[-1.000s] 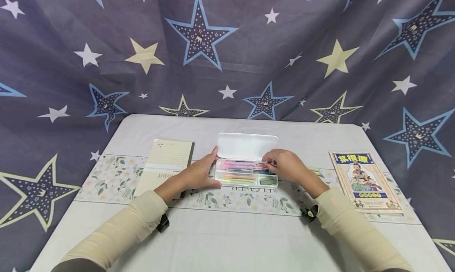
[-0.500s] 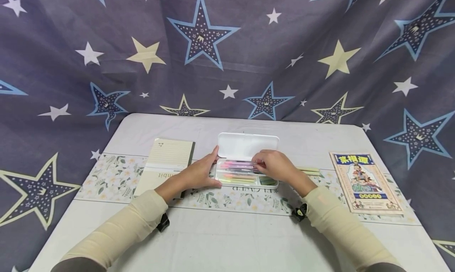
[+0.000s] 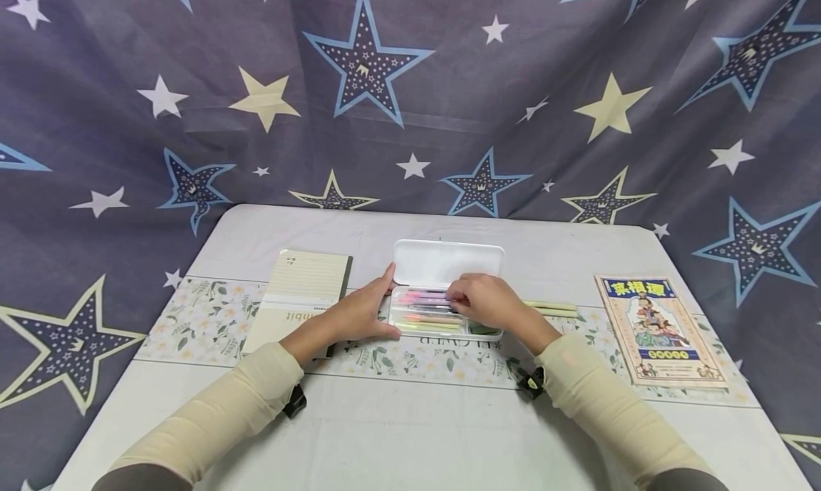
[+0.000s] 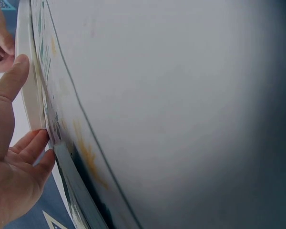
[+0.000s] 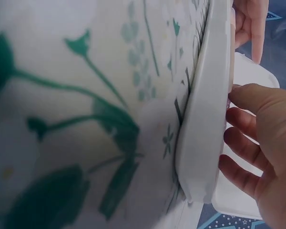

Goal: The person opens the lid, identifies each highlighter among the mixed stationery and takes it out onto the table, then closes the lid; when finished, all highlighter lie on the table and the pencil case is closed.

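A white pencil case [image 3: 442,336] lies open on the table, its lid [image 3: 442,259] folded back. Pink, purple and dark pens [image 3: 420,300] fill the back of it, and yellowish ones [image 3: 426,325] lie along the front. My left hand [image 3: 362,313] grips the case's left end, thumb at the front and fingers behind; the left wrist view shows this hand [image 4: 14,167] from the palm side. Inside the case, my right hand [image 3: 490,302] pinches at the right ends of the pens, which its fingers partly hide. A small green block [image 3: 484,328] peeks out under that hand.
Left of the case lies a cream notebook [image 3: 308,281], partly under my left forearm. Two pale yellow sticks [image 3: 554,309] lie right of the case. Farther right is a comic-style booklet [image 3: 661,331]. A star-patterned curtain [image 3: 410,85] hangs behind the table [image 3: 359,441].
My right hand has moved left along the pens in the case, uncovering the yellow sticks to its right. The left hand stays at the case's left end.
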Motion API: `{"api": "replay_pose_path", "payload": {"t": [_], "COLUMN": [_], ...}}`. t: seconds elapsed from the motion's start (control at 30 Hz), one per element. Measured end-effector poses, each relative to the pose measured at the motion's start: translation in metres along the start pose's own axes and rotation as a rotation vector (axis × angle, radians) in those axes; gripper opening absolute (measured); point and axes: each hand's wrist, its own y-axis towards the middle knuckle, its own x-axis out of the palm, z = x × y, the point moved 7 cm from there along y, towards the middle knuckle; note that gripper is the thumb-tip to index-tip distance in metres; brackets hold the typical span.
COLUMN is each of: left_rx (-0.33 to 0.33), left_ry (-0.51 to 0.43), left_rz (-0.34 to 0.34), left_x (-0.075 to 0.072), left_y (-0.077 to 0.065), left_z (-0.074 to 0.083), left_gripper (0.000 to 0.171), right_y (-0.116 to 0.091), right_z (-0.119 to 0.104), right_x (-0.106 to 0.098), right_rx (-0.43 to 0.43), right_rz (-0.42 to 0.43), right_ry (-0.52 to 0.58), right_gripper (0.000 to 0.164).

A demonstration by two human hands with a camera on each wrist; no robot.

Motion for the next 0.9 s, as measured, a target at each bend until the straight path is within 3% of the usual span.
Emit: {"api": "replay_pose_path", "payload": {"t": [0.9], "left_rx": [-0.013], "left_ry": [0.021], "left_rz": [-0.003], "left_x": [0.0005], "left_y": [-0.0006], "left_z": [0.0008], "left_gripper": [0.137], "right_y": [0.0051], "right_z": [-0.0009], "right_x": [0.005], "right_rx": [0.083], "right_rz": [-0.107], "right_ry": [-0.012], "right_gripper": [0.005]}}
